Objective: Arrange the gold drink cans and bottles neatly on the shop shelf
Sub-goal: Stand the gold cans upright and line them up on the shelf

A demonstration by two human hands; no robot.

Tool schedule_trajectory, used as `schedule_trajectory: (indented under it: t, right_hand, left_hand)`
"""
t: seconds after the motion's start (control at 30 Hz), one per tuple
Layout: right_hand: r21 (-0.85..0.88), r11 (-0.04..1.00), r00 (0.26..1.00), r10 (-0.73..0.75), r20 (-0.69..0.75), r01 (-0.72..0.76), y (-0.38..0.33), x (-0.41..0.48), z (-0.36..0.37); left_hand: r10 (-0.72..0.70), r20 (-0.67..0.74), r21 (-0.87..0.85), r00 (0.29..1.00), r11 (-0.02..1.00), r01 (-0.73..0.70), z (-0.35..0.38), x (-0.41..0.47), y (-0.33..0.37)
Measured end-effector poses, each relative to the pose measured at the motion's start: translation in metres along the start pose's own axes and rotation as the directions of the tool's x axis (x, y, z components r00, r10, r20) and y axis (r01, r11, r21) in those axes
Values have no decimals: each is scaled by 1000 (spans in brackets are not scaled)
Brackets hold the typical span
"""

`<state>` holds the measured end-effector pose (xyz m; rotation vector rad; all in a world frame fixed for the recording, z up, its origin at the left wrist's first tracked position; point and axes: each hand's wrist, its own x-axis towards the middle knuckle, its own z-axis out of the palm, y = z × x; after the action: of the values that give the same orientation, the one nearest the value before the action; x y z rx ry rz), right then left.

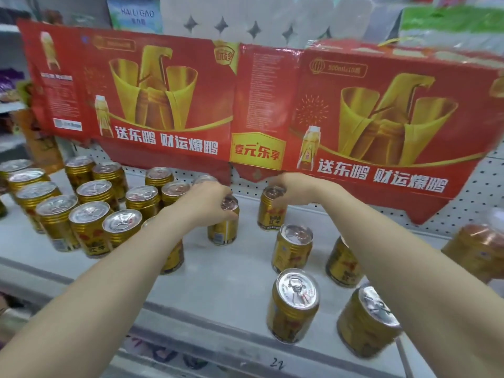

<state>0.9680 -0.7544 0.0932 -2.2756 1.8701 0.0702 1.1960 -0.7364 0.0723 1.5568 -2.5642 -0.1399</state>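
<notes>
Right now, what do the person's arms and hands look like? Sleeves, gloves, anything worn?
The left arm and right arm are bare to the frame edge, with no sleeve in view. The left hand and right hand are ungloved. No watch or bracelet shows at either wrist. The fingers are partly hidden, so rings cannot be ruled out.
</notes>
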Motion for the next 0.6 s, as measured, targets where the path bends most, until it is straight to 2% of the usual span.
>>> schedule_trajectory:
  t: [0.1, 0.4, 0.6]
  right_hand:
    - [-18, 997, 998, 69, -11, -70, 27, -27, -2]
    - [85, 950, 946, 309, -97, -302, 94, -89, 8]
    - [170, 921, 909, 379, -173, -351, 105, -101, 20]
  left_hand:
    - [32, 12, -29, 999, 999, -32, 1, 14, 20]
    - [208, 1, -92, 978, 974, -207, 23, 60, 83]
    - [284, -21, -106, 959, 953, -284, 39, 79, 105]
